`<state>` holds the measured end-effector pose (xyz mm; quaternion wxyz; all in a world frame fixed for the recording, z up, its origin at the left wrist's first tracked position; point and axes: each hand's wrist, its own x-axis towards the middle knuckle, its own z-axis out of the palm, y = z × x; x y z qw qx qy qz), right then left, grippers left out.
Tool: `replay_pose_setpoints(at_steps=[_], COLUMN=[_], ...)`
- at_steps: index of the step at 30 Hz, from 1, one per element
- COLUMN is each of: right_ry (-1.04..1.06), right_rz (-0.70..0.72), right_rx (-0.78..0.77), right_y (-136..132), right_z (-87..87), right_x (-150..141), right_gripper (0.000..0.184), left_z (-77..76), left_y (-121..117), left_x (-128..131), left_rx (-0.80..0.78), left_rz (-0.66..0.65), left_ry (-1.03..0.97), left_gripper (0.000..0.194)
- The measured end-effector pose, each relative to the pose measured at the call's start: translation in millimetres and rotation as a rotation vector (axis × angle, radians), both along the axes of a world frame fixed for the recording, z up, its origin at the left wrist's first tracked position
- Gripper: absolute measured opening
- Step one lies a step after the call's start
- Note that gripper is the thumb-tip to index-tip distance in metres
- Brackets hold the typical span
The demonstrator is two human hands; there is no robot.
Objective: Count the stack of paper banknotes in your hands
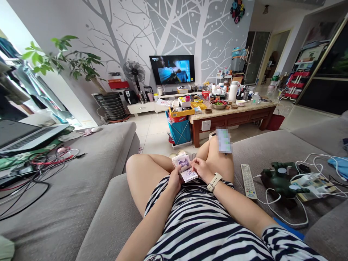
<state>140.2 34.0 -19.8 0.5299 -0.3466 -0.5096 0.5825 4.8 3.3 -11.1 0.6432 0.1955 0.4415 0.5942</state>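
Observation:
A stack of purple banknotes (pixel 183 163) marked with a 5 is held over my lap. My left hand (pixel 175 178) is closed round its left side, the thumb lying on top of the notes. From the right, my right hand (pixel 202 169) pinches the edge of the notes, fingers bent together. The nearer part of the stack is folded down toward my striped shirt. A pale wristwatch (pixel 214 182) is on my right wrist. On my right thigh rests a phone (pixel 224 140) with a blurred-out screen.
Right of me on the grey sofa lie a remote control (pixel 248 181), a dark green figure (pixel 282 179) and tangled white cables. To the left are a laptop (pixel 29 136) and more cords. Ahead stands a crowded coffee table (pixel 231 115).

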Motion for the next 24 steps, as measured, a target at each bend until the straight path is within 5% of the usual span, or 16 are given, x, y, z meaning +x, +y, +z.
replay_pose_setpoints(at_steps=[14,24], right_ry=[-0.120,-0.102], right_rz=[-0.080,-0.068], right_rx=[0.052,0.059], right_y=[4.1,1.1], right_z=[-4.6,-1.3], right_x=[1.2,1.7], right_gripper=[0.034,0.037], left_z=[-8.2,-2.6], left_y=[1.5,3.3], left_x=[-3.4,-1.3], left_rx=[0.022,-0.016], left_rz=[-0.025,0.014], left_ry=[0.105,0.004], left_gripper=[0.022,0.031])
